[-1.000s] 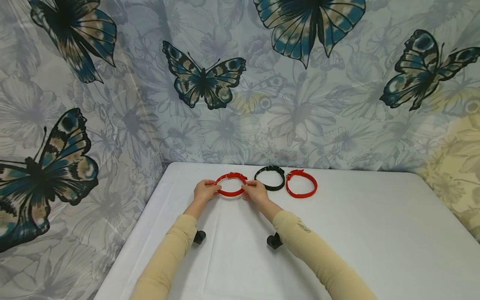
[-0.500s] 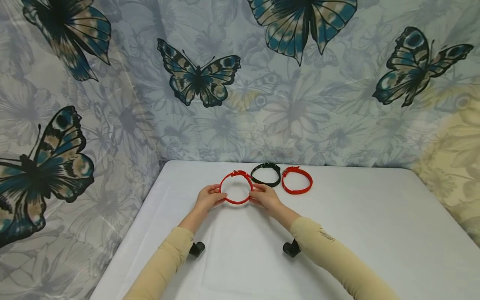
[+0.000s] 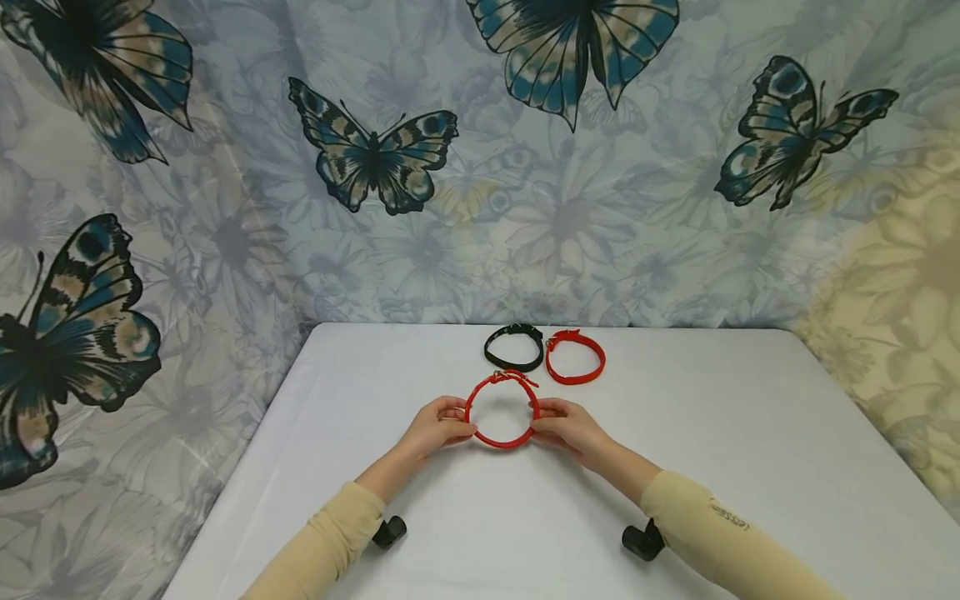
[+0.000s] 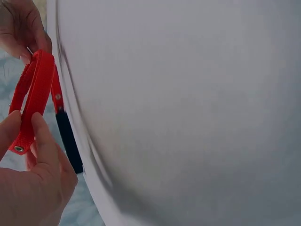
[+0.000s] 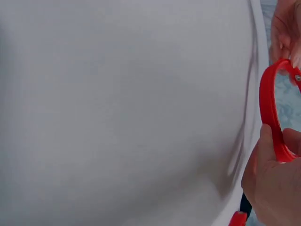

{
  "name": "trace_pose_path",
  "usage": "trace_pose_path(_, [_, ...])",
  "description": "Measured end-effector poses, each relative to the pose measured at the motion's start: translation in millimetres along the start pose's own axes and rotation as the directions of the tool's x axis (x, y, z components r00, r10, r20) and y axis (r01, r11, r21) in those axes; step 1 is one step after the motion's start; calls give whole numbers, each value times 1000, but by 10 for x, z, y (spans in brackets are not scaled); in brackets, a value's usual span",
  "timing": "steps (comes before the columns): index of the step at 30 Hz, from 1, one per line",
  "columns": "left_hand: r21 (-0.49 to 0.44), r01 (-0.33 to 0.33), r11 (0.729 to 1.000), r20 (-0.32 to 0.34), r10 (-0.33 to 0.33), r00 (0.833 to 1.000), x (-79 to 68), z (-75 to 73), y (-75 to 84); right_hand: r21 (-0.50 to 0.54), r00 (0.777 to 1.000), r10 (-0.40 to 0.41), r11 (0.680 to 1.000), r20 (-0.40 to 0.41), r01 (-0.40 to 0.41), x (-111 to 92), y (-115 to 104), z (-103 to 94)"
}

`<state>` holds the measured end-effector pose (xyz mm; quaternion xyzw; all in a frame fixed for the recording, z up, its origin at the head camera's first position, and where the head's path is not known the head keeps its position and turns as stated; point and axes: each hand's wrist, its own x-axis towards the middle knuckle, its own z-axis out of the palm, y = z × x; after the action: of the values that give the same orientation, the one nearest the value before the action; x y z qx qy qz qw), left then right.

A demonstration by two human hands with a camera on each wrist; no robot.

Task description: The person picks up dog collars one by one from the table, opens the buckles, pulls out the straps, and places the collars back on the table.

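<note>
Both hands hold a red buckled collar (image 3: 501, 444), its loop raised toward the head camera and its buckle at the far side. My left hand (image 3: 435, 427) pinches the loop's left side between thumb and fingers. On the opposite side, my right hand (image 3: 572, 428) pinches it the same way. The left wrist view shows the collar's woven red band (image 4: 41, 82) with a metal eyelet near the left fingers. Beyond the held loop lie a black collar (image 3: 516, 367) and a second red collar (image 3: 577, 381), side by side.
A white-covered table (image 3: 697, 442) spreads under the arms, with its back edge just behind the lying collars. Behind it hangs a butterfly-print cloth (image 3: 570, 225). Black wrist devices (image 3: 643, 542) stick out below the sleeves.
Both hands have brought the red collar nearer and to the right, away from the table's back, tilting its loop up. The black and second red collars stay lying; the head view has shifted slightly.
</note>
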<state>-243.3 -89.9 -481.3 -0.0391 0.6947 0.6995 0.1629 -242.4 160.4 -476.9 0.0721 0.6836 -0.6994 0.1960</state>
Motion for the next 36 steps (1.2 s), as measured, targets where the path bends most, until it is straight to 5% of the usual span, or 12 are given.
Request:
trace_pose_path(11, [43,18,999,128,-24,992,-193,204,-78,-11,999,-9,1000,45,10,-318,145,-231])
trace_pose_path(21, [93,5,996,168,-21,986,-317,342,-118,-47,998,-24,999,51,27,-544,200,-355])
trace_pose_path(36, [276,-113,955,223,51,974,-433,343,-151,-198,988,-103,972,119,125,-719,323,-423])
